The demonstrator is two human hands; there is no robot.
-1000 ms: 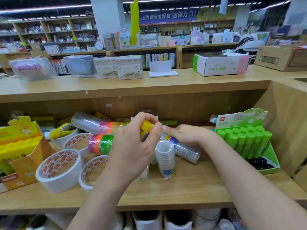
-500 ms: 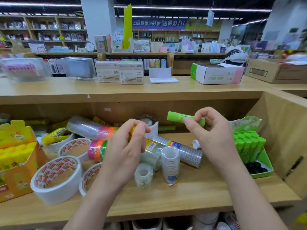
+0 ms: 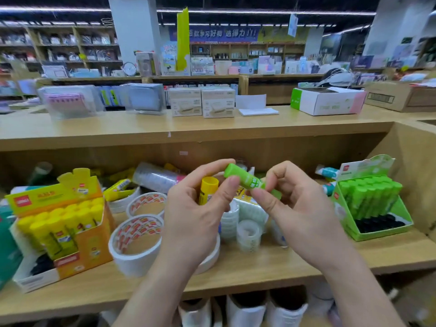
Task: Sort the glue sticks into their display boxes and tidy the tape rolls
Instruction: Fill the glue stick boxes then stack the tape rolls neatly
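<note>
Blue banner [image 3: 221, 33] above the far shelves reads "百款学习好物 选得力!!!"; red logo on the yellow cardboard display box [image 3: 77, 251] and white print on the green plastic glue stick [image 3: 245, 179] are too blurred to read.

A stationery shop: a yellow display box [image 3: 82, 251] of glue sticks [image 3: 54, 223] left of the fingers [image 3: 264, 199], a green display box [image 3: 382, 233] right, stocked shelves [image 3: 77, 46] and a hanging banner [image 3: 221, 34] far behind them.

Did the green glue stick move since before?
Yes. The green glue stick has moved left, away from the green display box; the left hand now pinches it too, with the right hand.
</note>
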